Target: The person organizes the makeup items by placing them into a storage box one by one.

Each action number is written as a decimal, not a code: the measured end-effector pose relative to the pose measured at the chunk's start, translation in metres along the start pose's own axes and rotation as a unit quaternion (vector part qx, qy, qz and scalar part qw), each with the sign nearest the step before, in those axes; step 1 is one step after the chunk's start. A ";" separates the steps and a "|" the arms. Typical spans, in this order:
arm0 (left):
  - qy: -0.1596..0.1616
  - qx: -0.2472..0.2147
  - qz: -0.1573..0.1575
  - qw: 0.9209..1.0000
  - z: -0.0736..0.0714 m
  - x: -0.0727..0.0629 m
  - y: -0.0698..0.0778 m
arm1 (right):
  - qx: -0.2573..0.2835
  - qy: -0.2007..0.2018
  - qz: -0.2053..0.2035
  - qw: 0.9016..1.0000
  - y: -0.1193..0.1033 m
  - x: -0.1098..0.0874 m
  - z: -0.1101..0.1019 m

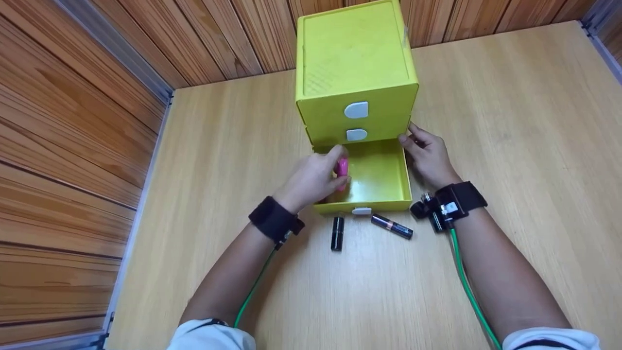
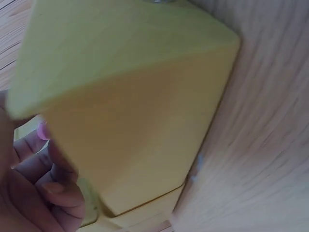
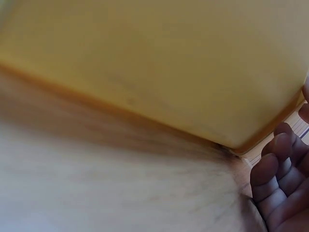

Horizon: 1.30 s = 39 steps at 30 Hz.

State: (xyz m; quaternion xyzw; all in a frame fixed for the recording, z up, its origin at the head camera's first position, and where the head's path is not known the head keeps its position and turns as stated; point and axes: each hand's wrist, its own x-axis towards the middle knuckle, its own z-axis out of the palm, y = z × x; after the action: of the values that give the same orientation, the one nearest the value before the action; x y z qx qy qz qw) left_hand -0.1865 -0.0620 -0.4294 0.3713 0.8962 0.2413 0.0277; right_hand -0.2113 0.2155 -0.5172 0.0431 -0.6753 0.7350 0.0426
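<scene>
A yellow-green drawer box [image 1: 357, 53] stands with its lowest drawer [image 1: 376, 175] pulled out toward me. Over the left part of that drawer, my left hand [image 1: 316, 177] pinches a small bright-pink object [image 1: 342, 167] between thumb and fingers. The fingers hide much of the pink piece, and only a bit of it shows in the left wrist view. My right hand [image 1: 430, 153] touches the box's lower right front corner with thumb and forefinger. Its other fingers [image 3: 265, 169] are loosely bent beside the box in the right wrist view.
Two black lipstick-like tubes lie on the wooden table [image 1: 218, 204] in front of the drawer: a plain one [image 1: 337, 234] and one with a pinkish band [image 1: 391, 226]. Wood-panelled walls [image 1: 68, 146] rise at the left and back. Green cables [image 1: 466, 282] run from both wrist cameras.
</scene>
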 end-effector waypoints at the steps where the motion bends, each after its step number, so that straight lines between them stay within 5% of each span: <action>1: -0.006 0.011 -0.004 1.000 0.002 0.001 -0.001 | 0.004 -0.001 -0.001 1.000 0.000 0.000 0.000; 8: -0.030 0.059 -0.037 0.997 0.010 0.005 -0.003 | -0.002 0.001 -0.011 1.000 0.000 0.000 0.001; 23: -0.015 0.169 -0.021 0.985 0.016 0.008 -0.010 | -0.043 0.007 -0.002 0.999 -0.019 -0.006 0.006; 39: -0.062 0.229 -0.015 0.971 0.017 0.004 -0.010 | -0.046 -0.005 -0.008 0.999 -0.029 -0.011 0.009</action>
State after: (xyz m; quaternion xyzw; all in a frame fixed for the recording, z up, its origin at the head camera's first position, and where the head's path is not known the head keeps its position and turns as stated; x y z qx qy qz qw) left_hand -0.1916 -0.0585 -0.4482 0.3682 0.9297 0.0055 0.0006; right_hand -0.1966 0.2094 -0.4895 0.0500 -0.7085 0.7024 0.0470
